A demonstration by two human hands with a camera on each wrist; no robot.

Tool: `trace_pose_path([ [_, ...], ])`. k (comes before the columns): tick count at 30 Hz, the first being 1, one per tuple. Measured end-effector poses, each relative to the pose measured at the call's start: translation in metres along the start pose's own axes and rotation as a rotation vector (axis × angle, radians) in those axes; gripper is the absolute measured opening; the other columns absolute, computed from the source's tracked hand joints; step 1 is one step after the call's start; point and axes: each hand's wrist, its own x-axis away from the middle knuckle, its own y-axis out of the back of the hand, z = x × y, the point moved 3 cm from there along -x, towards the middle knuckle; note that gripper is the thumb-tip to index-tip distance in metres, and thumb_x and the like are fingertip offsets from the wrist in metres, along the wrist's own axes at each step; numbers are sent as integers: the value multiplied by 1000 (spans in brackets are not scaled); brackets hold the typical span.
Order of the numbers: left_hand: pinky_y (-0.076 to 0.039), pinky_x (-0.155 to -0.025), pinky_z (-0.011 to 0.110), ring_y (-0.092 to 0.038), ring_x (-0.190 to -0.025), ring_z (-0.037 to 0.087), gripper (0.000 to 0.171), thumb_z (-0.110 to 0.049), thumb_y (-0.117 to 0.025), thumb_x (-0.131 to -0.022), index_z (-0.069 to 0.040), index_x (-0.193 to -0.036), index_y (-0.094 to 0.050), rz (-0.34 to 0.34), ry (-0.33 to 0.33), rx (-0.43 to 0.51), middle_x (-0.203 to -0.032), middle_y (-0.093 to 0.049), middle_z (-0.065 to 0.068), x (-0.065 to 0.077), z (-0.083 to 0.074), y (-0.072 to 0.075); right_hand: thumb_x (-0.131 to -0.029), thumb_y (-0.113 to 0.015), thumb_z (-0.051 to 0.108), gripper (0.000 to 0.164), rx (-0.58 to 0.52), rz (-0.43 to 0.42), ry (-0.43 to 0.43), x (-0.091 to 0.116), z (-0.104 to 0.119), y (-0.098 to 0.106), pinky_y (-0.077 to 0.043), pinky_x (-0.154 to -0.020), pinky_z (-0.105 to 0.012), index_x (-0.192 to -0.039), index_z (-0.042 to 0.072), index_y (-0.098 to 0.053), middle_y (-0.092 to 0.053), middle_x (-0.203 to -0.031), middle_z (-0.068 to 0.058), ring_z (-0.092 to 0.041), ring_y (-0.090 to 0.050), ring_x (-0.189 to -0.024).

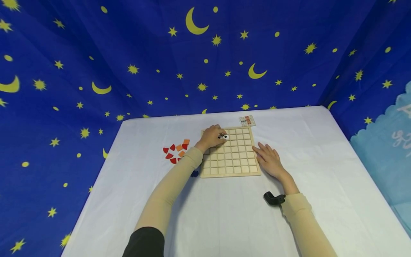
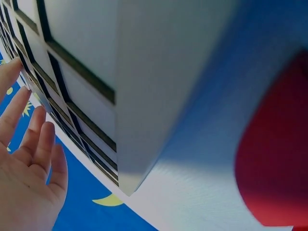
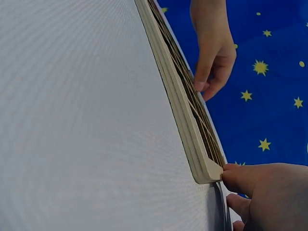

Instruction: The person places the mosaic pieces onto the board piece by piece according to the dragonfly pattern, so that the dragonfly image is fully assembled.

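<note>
Over the far left part of the gridded wooden board, my left hand has thumb and fingers around a small white disc with a black dot, partly hidden. A second such disc lies on the board just right of the fingertips. My left hand shows its palm and bent fingers in the left wrist view. At the board's right edge, my right hand rests with fingers extended, a fingertip touching the frame. Near the board's corner in the right wrist view are my right hand's fingers.
Red quarter-round pieces and orange squares lie left of the board, several of them. Dark blue pieces sit by its near left corner. A patterned card lies behind the board. A black device is at my right wrist.
</note>
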Motion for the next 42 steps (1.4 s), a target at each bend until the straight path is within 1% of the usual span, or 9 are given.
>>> trace_pose_path([
  [11,-49,-83,34,-58,-92,20,25,-30,-73,-83,-13,-101,-74,-37,22,-2,-99,-64,5,2,1,3,-102,-37,25,47,15,18,-7,-1,-2,-1,2,-113,-63,-146,10,-37,-20,-157,-21,-45,-6,-145],
  [16,-49,-84,35,-59,-92,20,28,-33,-73,-83,-13,-104,-73,-48,14,-7,-99,-64,4,4,5,5,-102,-37,25,47,4,23,-6,-2,0,-2,3,-113,-63,-146,9,-37,-19,-157,-20,-45,-5,-145],
  [18,-48,-83,37,-59,-92,21,29,-33,-71,-85,-12,-107,-73,-69,10,27,-100,-65,5,6,8,7,-102,-37,25,47,-1,24,-4,-3,0,-3,3,-113,-63,-146,9,-37,-19,-157,-21,-45,-5,-145],
  [20,-49,-83,37,-60,-92,21,29,-31,-68,-88,-12,-109,-72,-101,25,89,-102,-65,7,9,13,11,-102,-37,25,47,-2,28,-1,-3,0,-3,3,-113,-63,-146,9,-37,-19,-157,-20,-45,-5,-145],
  [24,-49,-82,37,-59,-93,22,27,-27,-62,-93,-9,-112,-70,-174,104,259,-106,-63,9,15,25,22,-102,-36,25,47,-4,35,5,-2,1,-2,4,-113,-62,-146,10,-37,-19,-157,-20,-45,-5,-145],
  [27,-48,-85,37,-58,-96,24,29,-27,-60,-94,-8,-114,-69,-219,151,348,-108,-63,9,20,31,30,-102,-37,25,47,6,35,4,-1,-1,1,4,-113,-62,-147,9,-36,-18,-157,-21,-46,-5,-145],
  [30,-48,-87,38,-57,-99,24,30,-26,-60,-94,-5,-115,-68,-257,156,378,-108,-63,10,28,35,40,-102,-37,24,47,7,34,2,-1,-1,2,4,-113,-62,-147,9,-36,-18,-157,-21,-46,-4,-145],
  [36,-49,-87,38,-59,-97,27,29,-21,-62,-93,-2,-114,-67,-327,150,407,-106,-65,13,55,52,58,-102,-37,24,47,2,27,14,-1,2,0,3,-113,-63,-146,8,-36,-19,-157,-22,-46,-5,-145],
  [42,-48,-87,39,-59,-94,28,29,-19,-64,-91,-2,-114,-67,-374,219,453,-104,-65,15,81,77,67,-102,-37,24,47,11,27,8,0,4,1,2,-113,-63,-146,9,-36,-18,-157,-22,-46,-5,-145],
])
